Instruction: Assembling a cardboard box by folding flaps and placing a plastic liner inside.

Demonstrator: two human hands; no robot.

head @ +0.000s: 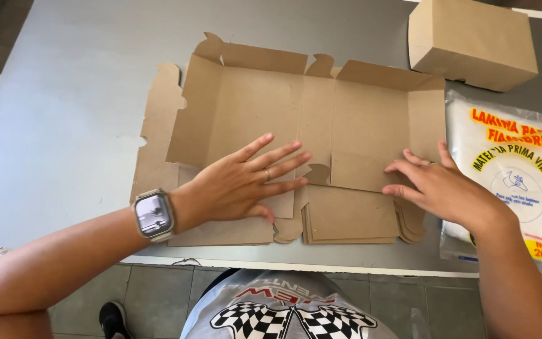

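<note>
Left hand (246, 182) lies flat, fingers spread wide, palm down on the unfolded cardboard box blank (296, 119); grips nothing, just presses near the blank's front edge. Ring on one finger, smartwatch (154, 215) on that wrist. Right hand (440, 188) also open, fingers loosely curled, tips touching the blank's front right panel; no grasp there either.

Box blank is brown die-cut cardboard, lying open on the grey surface (64, 125), far flaps and side panels tilted up along the creases, a small tab cutout between the two hands. Under the blank's near edge sits a stack of flat blanks (352, 220), same brown card, edges poking out toward the person; one more flat sheet sticks out left of the blank.

Handling judgement: light, thin card, stiff across panels but bends readily at scored creases; dry matte face, not slippery; corners and tabs can crease or tear if forced. Best hold looks like pinching a panel edge or flap close to a crease, with the other palm pinning the base flat.

Right of the blank: clear plastic pack of white sheets (515, 169) with red and yellow print, just beside the right hand. Beyond the blank's far right corner: an assembled closed cardboard box (472, 41). Tiled floor (158, 289) below the near surface edge.
</note>
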